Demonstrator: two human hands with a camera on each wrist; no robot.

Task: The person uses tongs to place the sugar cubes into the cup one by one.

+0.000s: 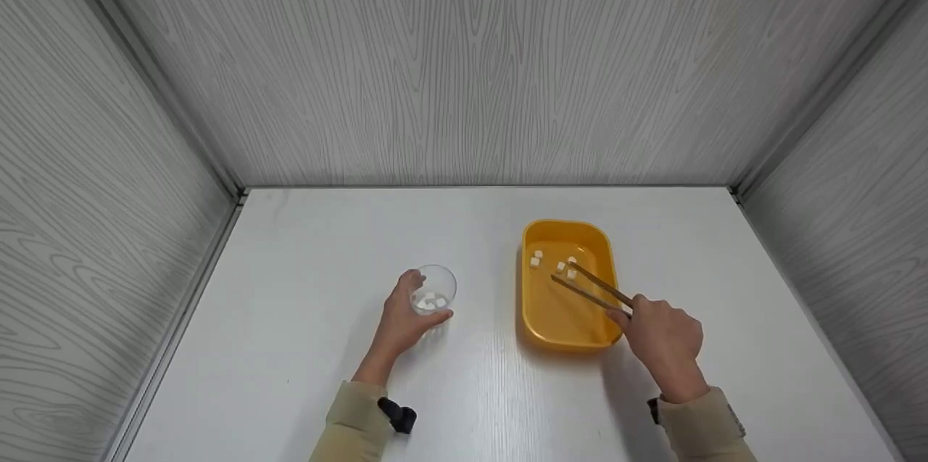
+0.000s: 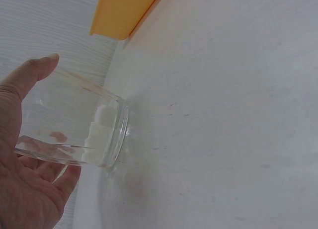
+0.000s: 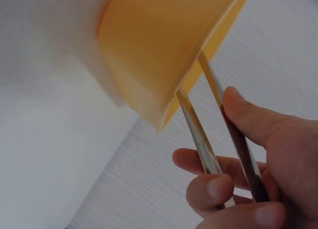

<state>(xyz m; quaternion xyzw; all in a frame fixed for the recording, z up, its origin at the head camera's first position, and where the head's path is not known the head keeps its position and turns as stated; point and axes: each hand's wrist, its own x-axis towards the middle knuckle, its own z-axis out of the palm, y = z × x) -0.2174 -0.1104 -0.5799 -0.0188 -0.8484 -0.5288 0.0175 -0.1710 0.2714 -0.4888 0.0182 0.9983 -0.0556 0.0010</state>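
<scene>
Fingers and thumb of my left hand [image 1: 401,315] hold a clear glass cup [image 1: 439,278] round its side. Several small white cubes [image 2: 99,134] lie at the bottom of the cup, which stands upright on the table. My right hand [image 1: 665,337] grips a pair of long metal tweezers [image 3: 198,134], thumb on one arm and fingers on the other. The tweezers reach over the rim into a yellow tray [image 1: 551,320], their tips apart. Several more white cubes [image 1: 535,262] lie in the tray, some right by the tips. In the right wrist view the tray wall hides those tips.
The white table [image 1: 326,244] carries the cup left of the tray. Grey wood-grain panels [image 1: 464,85] rise at the back and on both sides. Dark straps with small devices [image 1: 397,415] sit at the wrists, by the beige sleeves.
</scene>
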